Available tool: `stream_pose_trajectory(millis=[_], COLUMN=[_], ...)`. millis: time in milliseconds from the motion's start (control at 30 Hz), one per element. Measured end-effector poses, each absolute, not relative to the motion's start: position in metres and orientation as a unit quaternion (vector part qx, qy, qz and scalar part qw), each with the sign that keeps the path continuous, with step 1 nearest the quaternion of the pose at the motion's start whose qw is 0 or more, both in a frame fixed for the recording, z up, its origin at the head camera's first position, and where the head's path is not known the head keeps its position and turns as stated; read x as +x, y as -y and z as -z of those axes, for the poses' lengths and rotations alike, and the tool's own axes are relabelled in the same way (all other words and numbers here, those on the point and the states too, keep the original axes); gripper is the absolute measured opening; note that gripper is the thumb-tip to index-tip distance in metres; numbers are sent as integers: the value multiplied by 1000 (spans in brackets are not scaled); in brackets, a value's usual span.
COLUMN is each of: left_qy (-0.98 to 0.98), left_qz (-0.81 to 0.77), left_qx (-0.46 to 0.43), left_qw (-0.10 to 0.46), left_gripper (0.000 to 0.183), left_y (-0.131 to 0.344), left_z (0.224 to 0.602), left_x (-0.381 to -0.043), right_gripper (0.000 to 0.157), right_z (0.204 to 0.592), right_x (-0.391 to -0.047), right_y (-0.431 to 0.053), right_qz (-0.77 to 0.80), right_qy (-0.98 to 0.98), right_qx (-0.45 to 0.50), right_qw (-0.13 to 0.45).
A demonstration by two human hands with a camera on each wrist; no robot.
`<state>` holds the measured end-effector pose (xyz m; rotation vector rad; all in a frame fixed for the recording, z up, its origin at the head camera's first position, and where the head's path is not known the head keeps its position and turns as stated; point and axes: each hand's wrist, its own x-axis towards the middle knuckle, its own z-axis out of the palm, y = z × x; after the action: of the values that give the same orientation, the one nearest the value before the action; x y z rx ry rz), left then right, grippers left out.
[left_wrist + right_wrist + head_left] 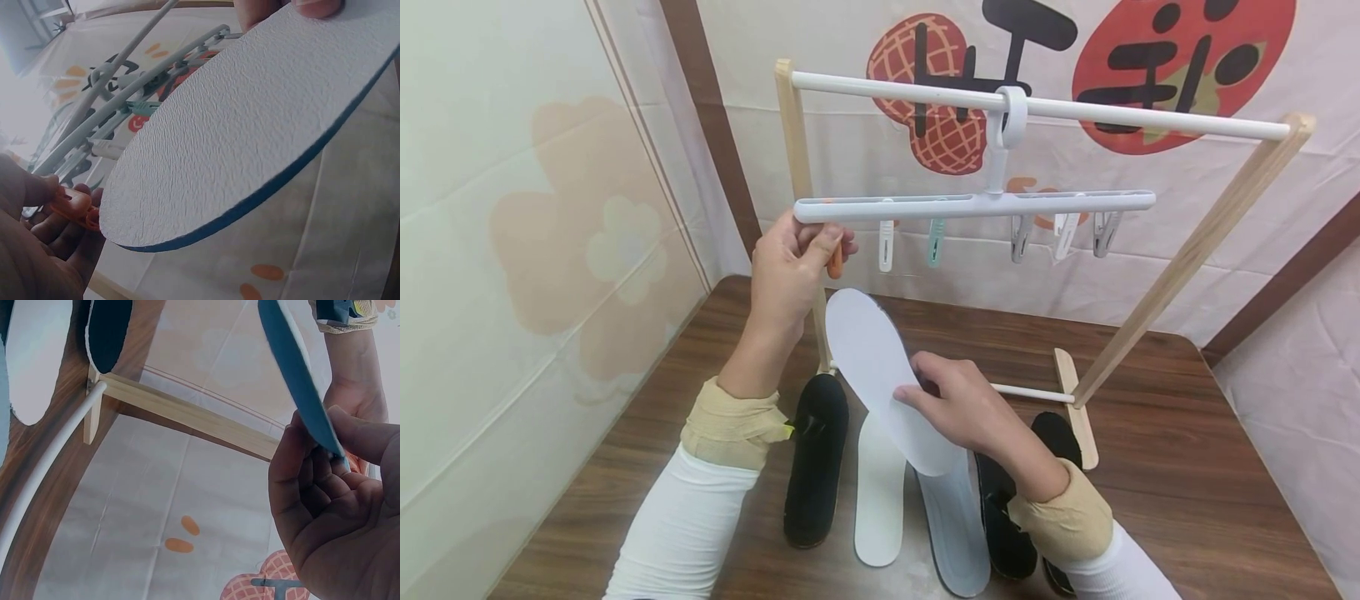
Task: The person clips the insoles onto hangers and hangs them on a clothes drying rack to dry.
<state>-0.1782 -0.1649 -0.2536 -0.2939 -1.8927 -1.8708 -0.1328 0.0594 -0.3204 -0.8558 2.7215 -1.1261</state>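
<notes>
My left hand (788, 271) pinches an orange clothespin (72, 203) at the left end of a white clip hanger (910, 210). In my right hand (970, 404) is a shoe insole (868, 350), white and textured on one face, with a blue edge. The thumb lies on the white face and the fingers are behind it. The insole tilts below the hanger, its upper end near the orange clothespin. Whether that end touches the clothespin cannot be told. More clips hang along the bar, among them a teal clothespin (936, 242) and a white clothespin (886, 246).
The hanger hooks over the white rod (895, 90) of a wooden rack (1195, 258). On the brown table (1187, 500) lie a black insole (816, 467), a white insole (878, 500), a grey insole (955, 525) and further black insoles at the right. Printed cloth hangs behind.
</notes>
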Motion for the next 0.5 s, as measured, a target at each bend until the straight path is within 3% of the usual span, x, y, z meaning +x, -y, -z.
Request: stream_pose_trajectory(millis=[500], left_qy=[685], left_qz=[682], left_qx=[-110], left_qw=[232], left_gripper=[33], left_y=[166], left_z=[254], left_x=[-180], right_gripper=[16], right_z=[321], right_x=[-139], right_y=[-56], right_qz=[377], right_qy=[-880], right_qx=[-287], right_qw=[30])
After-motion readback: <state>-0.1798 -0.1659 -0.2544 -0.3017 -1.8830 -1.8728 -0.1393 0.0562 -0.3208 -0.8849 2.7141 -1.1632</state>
